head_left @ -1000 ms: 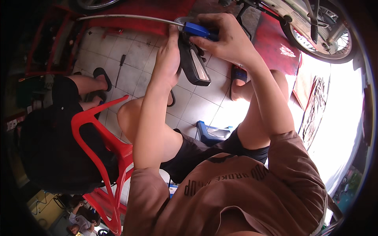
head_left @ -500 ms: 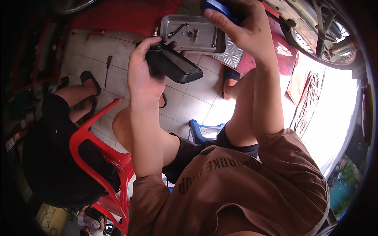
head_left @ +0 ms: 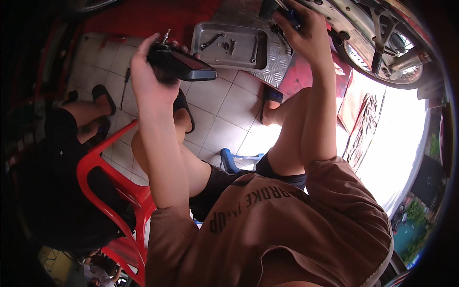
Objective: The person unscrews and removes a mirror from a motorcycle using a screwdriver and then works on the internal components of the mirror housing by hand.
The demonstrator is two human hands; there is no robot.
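Note:
My left hand (head_left: 152, 79) is raised on the left, its fingers wrapped round a black wedge-shaped part (head_left: 184, 68) with a glossy flat side. A bright metal stem (head_left: 166, 36) sticks up from the part beside my fingertips. At the top right, my right hand (head_left: 305, 33) is closed round a blue-handled screwdriver (head_left: 293, 18); its metal shaft points up toward the picture's edge. Between the hands and farther down lies a grey metal tray (head_left: 229, 63). In it are a spanner (head_left: 256, 50), a dark lever (head_left: 213, 41) and small metal pieces (head_left: 233, 46).
A motorcycle wheel (head_left: 356, 57) and frame stand at the upper right. On the tiled floor (head_left: 210, 115) lies a long screwdriver (head_left: 125, 88). A red plastic chair (head_left: 136, 191) with a person in black (head_left: 57, 191) is at my left. A blue stool (head_left: 231, 161) is below.
My left hand has moved left and up with the black part, which now lies more level. My right hand has shifted slightly lower, and the screwdriver's shaft has come into view.

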